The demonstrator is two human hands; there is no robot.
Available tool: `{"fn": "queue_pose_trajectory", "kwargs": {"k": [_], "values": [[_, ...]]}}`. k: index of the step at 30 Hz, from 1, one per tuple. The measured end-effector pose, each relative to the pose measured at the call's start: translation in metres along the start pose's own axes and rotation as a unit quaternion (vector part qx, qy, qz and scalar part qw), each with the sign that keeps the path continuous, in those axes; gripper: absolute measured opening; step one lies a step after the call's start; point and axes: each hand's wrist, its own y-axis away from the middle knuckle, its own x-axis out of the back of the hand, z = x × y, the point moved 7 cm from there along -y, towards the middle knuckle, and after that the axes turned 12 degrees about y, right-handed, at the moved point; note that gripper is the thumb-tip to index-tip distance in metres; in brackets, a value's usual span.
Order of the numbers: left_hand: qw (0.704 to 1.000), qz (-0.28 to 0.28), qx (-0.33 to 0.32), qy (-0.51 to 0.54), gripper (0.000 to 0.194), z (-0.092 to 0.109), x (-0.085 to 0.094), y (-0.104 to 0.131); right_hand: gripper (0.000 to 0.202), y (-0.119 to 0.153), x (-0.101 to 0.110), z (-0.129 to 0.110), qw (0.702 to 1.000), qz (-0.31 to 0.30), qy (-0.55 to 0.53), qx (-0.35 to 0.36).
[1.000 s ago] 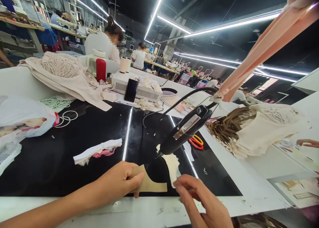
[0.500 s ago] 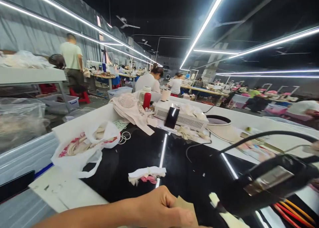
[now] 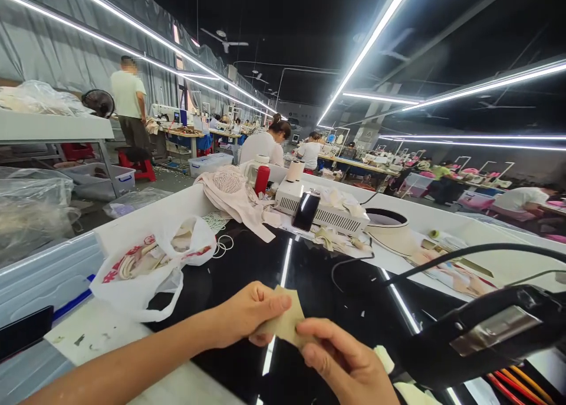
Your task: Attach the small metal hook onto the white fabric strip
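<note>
Head view: both hands meet low in the middle, above the near edge of a glossy black table top point(image 3: 247, 263). The left hand point(image 3: 245, 313) pinches a small tan fabric piece point(image 3: 286, 321) between thumb and fingers, grasping its left side. The right hand point(image 3: 347, 364) grips the same piece from the right, thumb on top, so the fabric is held up between the two hands, off the table.

Just right of the hands, a black handheld tool point(image 3: 481, 340) with a metal plate on its body hangs over the near right of the table, its black cable point(image 3: 464, 253) arching away to the far right. Red and orange rings point(image 3: 515, 384) lie under it at the near right corner.

To the left, a white plastic bag point(image 3: 150, 263) with red print sits on the table's white border; the print cannot be read. Farther back lie thin white rings point(image 3: 223, 244), a heap of cream lace cloth point(image 3: 234, 196), a red bottle point(image 3: 262, 179), a white vented box point(image 3: 322, 213) with a dark phone point(image 3: 306, 211) leaning on it, and a round white bowl-like dish point(image 3: 389, 228). No brand or label is legible on any of these.

In the far background, other people sit at work tables, and one person point(image 3: 128, 101) stands at far left.
</note>
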Motion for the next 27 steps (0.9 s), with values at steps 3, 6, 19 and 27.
{"fn": "queue_pose_trajectory", "kwargs": {"k": [3,6,19,27], "values": [[1.0,0.019,-0.014,0.0,0.063,0.012,0.018,-0.011,0.036,-0.019,0.005,0.005,0.999,0.029,-0.002,-0.015],[0.999,0.033,-0.017,0.002,0.062,0.018,0.031,-0.02,0.038,-0.035,0.002,0.011,0.997,0.035,-0.064,-0.037],[0.933,0.195,-0.134,-0.27,0.034,0.028,0.103,-0.04,0.035,-0.115,-0.004,0.032,0.995,0.072,0.065,-0.004],[0.839,0.187,-0.186,-0.476,0.023,0.03,0.096,-0.033,0.023,-0.143,-0.014,0.055,0.97,0.057,0.235,0.027]]}}
